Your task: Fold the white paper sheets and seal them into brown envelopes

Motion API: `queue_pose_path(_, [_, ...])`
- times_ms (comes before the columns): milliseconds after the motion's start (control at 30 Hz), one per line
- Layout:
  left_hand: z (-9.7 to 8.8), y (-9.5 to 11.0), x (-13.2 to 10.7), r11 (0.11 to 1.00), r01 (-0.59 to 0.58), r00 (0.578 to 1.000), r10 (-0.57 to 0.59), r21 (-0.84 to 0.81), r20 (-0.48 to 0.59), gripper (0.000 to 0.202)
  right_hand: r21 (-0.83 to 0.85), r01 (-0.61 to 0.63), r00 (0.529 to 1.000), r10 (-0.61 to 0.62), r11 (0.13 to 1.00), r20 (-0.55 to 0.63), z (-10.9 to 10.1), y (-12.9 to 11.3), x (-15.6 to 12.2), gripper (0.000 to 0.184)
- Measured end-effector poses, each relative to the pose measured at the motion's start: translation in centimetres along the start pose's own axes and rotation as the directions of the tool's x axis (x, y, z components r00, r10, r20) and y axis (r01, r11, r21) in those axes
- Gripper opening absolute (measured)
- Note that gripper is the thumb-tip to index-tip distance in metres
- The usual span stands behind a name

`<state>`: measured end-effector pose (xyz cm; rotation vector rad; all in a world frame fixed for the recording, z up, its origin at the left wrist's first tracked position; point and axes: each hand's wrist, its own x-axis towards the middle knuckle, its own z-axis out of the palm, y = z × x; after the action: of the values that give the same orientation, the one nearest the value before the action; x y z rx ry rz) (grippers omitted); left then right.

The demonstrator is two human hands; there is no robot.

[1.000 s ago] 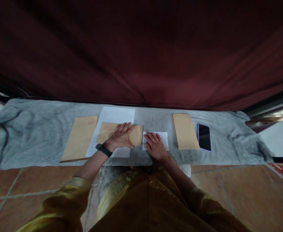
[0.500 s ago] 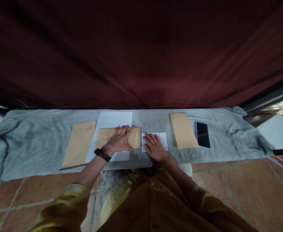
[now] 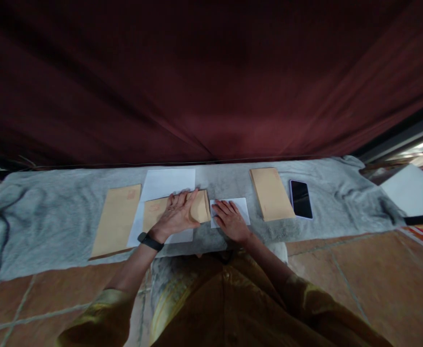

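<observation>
My left hand (image 3: 177, 216), with a dark band on its wrist, spans a brown envelope (image 3: 199, 206). Its thumb presses at the near edge and its fingers at the far edge, and the envelope's right end bows up slightly between them. Beneath this envelope lie white paper sheets (image 3: 168, 180). Just to the right, my right hand (image 3: 232, 222) rests flat on a small piece of white paper (image 3: 242, 208), fingers stretched out. The paper's left edge lies close to the envelope's right end. My palm hides part of the paper.
Another brown envelope (image 3: 115, 219) lies at the left, partly against the white sheets. A stack of brown envelopes (image 3: 272, 195) and a phone (image 3: 301, 199) lie at the right. Grey cloth (image 3: 337, 197) covers the narrow table. A dark red curtain (image 3: 211, 96) hangs behind.
The envelope's right end now bows up under my left hand, where it looked flatter before. My right hand stays on the white paper. The view has shifted slightly.
</observation>
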<state>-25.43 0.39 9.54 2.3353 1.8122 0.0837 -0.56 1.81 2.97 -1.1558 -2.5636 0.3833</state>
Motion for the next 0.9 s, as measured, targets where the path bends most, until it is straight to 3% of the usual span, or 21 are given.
queue_pose_path(233, [0.5,0.1,-0.5,1.0,-0.027,0.996,0.026,-0.015,-0.08,0.114,0.243,-0.102,0.979,0.14,0.965,-0.145,-0.4,-0.1,0.6,0.045])
queue_pose_path(367, [0.8,0.0,-0.6,0.999,-0.039,0.995,0.036,-0.038,-0.093,0.117,0.328,-0.084,0.974,0.146,0.941,-0.171,-0.8,-0.7,1.2,0.045])
queue_pose_path(533, [1.2,-0.1,-0.6,0.998,-0.036,0.995,0.03,-0.059,-0.096,0.119,0.317,-0.082,0.977,0.138,0.945,-0.16,-0.9,-0.7,1.4,0.042])
queue_pose_path(767, [0.8,-0.7,-0.4,0.992,-0.063,0.995,0.055,-0.111,-0.08,0.123,0.125,-0.012,0.999,0.018,0.992,-0.046,-0.3,-0.6,-0.2,0.045])
queue_pose_path(900, [0.9,-0.9,-0.6,0.991,-0.082,0.993,0.072,-0.109,-0.088,0.124,0.157,-0.029,0.999,0.033,0.987,-0.027,0.0,-0.6,-0.8,0.047])
